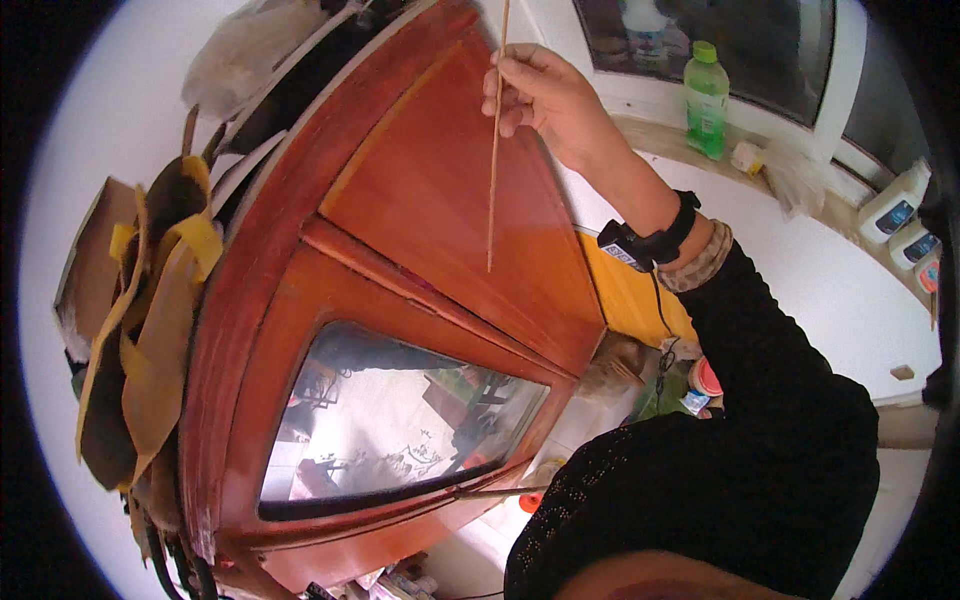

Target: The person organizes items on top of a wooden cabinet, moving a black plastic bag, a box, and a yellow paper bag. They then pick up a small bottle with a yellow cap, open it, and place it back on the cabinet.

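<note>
we hold our right forearm [632, 185] raised, our right hand [545, 100] pinching a thin wooden stick [493, 190] near-upright, in front of the reddish-brown wooden cabinet [420, 165]. we cannot tell our left hand's grip.

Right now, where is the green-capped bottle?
In the head view, the green-capped bottle stands at upper right on the ledge by the dark window, right of the right hand holding a thin stick.

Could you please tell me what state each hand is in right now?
Left hand: out of view, so its state cannot be told.
Right hand: closed, holding a thin brown stick.
</note>
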`<act>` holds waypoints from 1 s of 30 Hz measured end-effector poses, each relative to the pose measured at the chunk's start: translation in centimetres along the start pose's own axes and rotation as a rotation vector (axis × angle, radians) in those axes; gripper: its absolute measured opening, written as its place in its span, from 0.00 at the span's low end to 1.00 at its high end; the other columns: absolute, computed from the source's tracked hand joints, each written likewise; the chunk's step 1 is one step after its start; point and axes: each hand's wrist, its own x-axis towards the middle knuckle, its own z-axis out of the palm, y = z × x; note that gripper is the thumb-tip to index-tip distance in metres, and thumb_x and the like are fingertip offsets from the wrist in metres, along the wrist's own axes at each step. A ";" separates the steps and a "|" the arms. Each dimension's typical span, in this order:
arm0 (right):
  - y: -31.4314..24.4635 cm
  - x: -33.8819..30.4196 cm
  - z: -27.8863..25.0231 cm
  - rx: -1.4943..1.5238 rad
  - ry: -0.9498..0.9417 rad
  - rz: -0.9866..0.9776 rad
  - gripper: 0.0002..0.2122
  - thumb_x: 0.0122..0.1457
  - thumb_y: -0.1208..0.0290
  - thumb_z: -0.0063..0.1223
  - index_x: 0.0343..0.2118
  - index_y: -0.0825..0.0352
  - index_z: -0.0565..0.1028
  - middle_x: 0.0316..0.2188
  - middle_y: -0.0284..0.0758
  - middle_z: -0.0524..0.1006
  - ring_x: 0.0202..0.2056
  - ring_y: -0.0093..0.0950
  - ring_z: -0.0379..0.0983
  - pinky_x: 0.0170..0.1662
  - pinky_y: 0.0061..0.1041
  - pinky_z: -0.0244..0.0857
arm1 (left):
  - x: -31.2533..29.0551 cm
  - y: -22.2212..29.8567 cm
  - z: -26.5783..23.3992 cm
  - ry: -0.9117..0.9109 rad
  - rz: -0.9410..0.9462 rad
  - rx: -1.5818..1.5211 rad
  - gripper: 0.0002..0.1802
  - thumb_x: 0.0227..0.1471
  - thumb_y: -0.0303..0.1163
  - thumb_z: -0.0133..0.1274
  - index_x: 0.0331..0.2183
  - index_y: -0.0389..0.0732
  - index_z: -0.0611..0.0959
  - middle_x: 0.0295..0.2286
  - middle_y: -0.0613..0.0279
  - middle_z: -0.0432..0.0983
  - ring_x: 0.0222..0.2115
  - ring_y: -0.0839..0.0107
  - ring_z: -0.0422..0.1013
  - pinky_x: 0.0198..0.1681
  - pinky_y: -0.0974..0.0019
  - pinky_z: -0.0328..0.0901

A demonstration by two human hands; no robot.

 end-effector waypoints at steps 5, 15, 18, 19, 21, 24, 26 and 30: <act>0.3 -0.8 2.9 0.022 -0.056 0.067 0.10 0.63 0.66 0.47 0.41 0.67 0.70 0.31 0.35 0.75 0.32 0.26 0.75 0.30 0.24 0.71 | 0.3 1.5 -1.4 -0.036 0.052 0.047 0.31 0.56 0.47 0.53 0.51 0.30 0.71 0.42 0.42 0.73 0.35 0.54 0.74 0.33 0.61 0.72; -0.6 -2.8 5.2 -0.033 -0.179 0.132 0.11 0.61 0.70 0.50 0.44 0.67 0.70 0.32 0.35 0.76 0.34 0.26 0.75 0.31 0.24 0.71 | 1.8 6.4 -3.1 -0.021 -0.020 -0.082 0.26 0.54 0.45 0.55 0.42 0.30 0.76 0.35 0.45 0.76 0.29 0.58 0.75 0.28 0.58 0.70; -0.9 -3.2 5.3 -0.030 -0.191 0.162 0.14 0.60 0.71 0.50 0.49 0.67 0.68 0.33 0.35 0.75 0.34 0.27 0.76 0.31 0.23 0.71 | 2.3 7.3 -3.5 -0.022 -0.043 -0.154 0.24 0.54 0.44 0.55 0.41 0.30 0.76 0.33 0.46 0.76 0.28 0.58 0.74 0.27 0.59 0.70; -1.0 -3.4 5.3 -0.033 -0.189 0.170 0.15 0.60 0.72 0.50 0.49 0.69 0.67 0.33 0.37 0.75 0.34 0.27 0.75 0.31 0.24 0.71 | 2.3 7.4 -3.5 -0.023 -0.051 -0.164 0.24 0.54 0.43 0.55 0.41 0.30 0.76 0.33 0.46 0.76 0.28 0.58 0.74 0.27 0.59 0.70; -1.2 -3.8 5.3 -0.043 -0.186 0.187 0.16 0.60 0.72 0.50 0.50 0.70 0.66 0.33 0.38 0.75 0.33 0.28 0.75 0.31 0.25 0.71 | 2.3 7.3 -3.5 -0.007 -0.040 -0.131 0.23 0.54 0.43 0.56 0.40 0.30 0.76 0.32 0.47 0.76 0.28 0.58 0.74 0.27 0.59 0.70; -1.2 -4.1 5.5 -0.048 -0.188 0.208 0.16 0.60 0.72 0.50 0.50 0.70 0.67 0.33 0.38 0.75 0.33 0.28 0.75 0.31 0.24 0.71 | 1.8 6.6 -3.3 -0.113 -0.187 -0.127 0.23 0.53 0.43 0.56 0.39 0.30 0.77 0.31 0.47 0.76 0.28 0.58 0.74 0.29 0.58 0.70; -1.0 -4.2 5.7 -0.039 -0.179 0.231 0.15 0.60 0.72 0.50 0.49 0.69 0.67 0.32 0.37 0.75 0.33 0.27 0.75 0.31 0.24 0.71 | 1.5 6.1 -3.2 -0.144 -0.214 -0.117 0.23 0.54 0.43 0.55 0.40 0.30 0.77 0.33 0.48 0.76 0.30 0.58 0.74 0.31 0.58 0.70; -0.1 -5.0 6.5 -0.009 -0.174 0.277 0.13 0.59 0.72 0.51 0.46 0.68 0.69 0.31 0.36 0.76 0.33 0.26 0.76 0.31 0.24 0.71 | 0.9 5.8 -3.6 -0.062 -0.141 -0.101 0.22 0.55 0.40 0.55 0.42 0.31 0.77 0.38 0.49 0.75 0.36 0.59 0.73 0.38 0.59 0.70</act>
